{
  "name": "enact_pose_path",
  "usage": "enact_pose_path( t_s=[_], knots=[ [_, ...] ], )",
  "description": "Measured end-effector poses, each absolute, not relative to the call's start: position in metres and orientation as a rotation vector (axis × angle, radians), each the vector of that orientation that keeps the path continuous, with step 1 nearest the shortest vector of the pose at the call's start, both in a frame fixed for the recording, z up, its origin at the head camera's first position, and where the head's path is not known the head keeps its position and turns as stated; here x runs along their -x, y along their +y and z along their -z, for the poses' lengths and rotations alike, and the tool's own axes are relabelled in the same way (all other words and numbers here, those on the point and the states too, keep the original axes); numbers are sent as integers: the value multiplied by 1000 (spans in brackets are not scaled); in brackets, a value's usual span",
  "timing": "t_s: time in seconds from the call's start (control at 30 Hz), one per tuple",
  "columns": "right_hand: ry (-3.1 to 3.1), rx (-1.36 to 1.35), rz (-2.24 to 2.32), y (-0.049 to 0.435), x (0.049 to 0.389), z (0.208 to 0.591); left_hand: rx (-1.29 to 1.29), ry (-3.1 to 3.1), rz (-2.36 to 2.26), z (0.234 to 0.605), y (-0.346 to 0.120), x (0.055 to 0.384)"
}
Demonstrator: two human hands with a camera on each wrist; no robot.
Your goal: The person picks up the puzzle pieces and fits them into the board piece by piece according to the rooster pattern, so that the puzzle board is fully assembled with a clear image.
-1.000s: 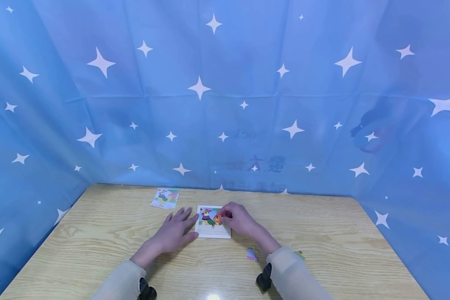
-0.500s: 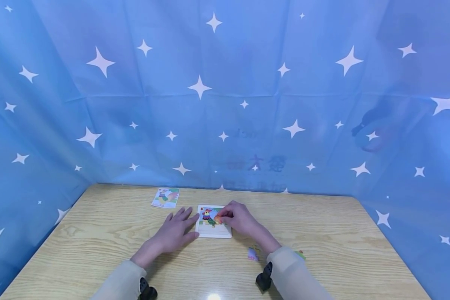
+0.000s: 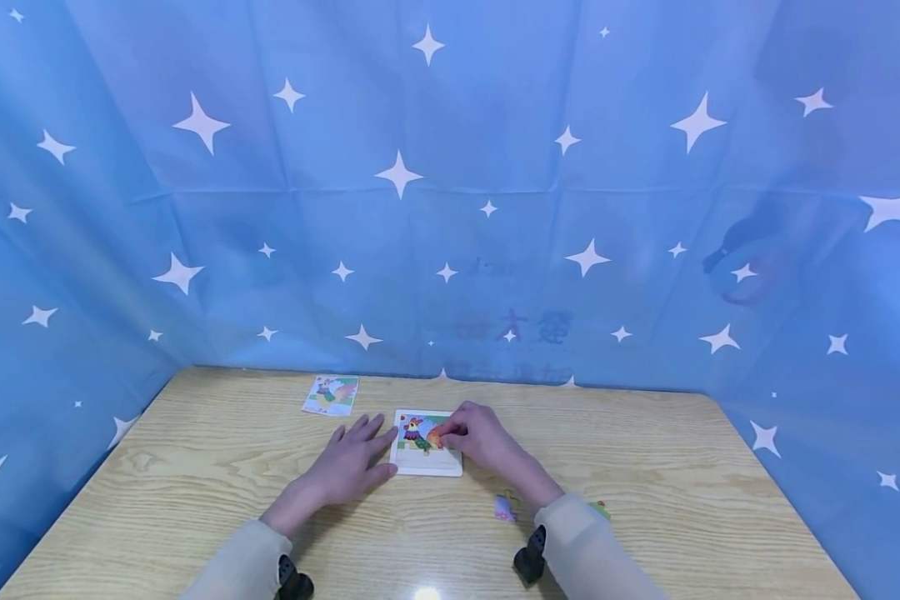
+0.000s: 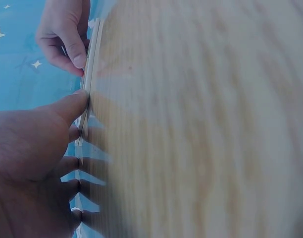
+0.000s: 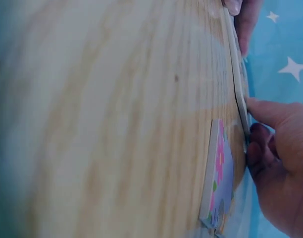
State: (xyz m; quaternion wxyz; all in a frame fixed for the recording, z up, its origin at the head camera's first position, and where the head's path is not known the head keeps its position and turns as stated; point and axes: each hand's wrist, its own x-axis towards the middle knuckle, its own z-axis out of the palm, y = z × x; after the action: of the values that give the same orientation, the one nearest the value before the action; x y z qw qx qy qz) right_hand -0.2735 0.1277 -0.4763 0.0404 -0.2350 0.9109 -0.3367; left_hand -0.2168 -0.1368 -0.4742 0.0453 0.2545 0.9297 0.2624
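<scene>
A white puzzle tray (image 3: 425, 469) lies at mid-table, its upper part filled with a colourful rooster picture and its lower strip bare white. My right hand (image 3: 482, 435) pinches an orange puzzle piece (image 3: 434, 438) between thumb and forefinger over the picture's right side; the fingers cover part of it. With fingers spread and straight, my left hand (image 3: 347, 467) touches the tray's left edge with forefinger and thumb. In the left wrist view the thumb (image 4: 75, 105) meets the tray's edge. Both wrist views see the tray nearly edge-on, so the held piece is hard to make out.
A loose puzzle piece with pink flowers (image 5: 220, 168) lies in front of the tray, near the right forearm. Beyond that forearm, a green piece (image 3: 601, 508) shows partly. A picture card (image 3: 331, 396) with a similar bird lies at the back left, before the blue star curtain (image 3: 450, 225).
The orange piece in my right fingers has shifted slightly and now appears flatter within the picture. My left hand has stayed at the tray's edge.
</scene>
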Motion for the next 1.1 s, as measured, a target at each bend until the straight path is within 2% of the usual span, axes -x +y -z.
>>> enact_pose_path(
  t_s=[0.17,0.47,0.57,0.83,1.1],
  knots=[
    [2765,794,1030,133,275,477,-763,2838,-790,475,-137,217],
    [2756,1103,875,150,270,473,-795,2841,-808,476,-137,218],
    [2729,1109,897,152,270,475,-786,2842,-797,476,-137,218],
    [2681,851,1062,153,271,478,-771,2844,-792,474,-138,216],
    [2704,967,978,157,269,475,-788,2846,-808,478,-138,219]
  ],
)
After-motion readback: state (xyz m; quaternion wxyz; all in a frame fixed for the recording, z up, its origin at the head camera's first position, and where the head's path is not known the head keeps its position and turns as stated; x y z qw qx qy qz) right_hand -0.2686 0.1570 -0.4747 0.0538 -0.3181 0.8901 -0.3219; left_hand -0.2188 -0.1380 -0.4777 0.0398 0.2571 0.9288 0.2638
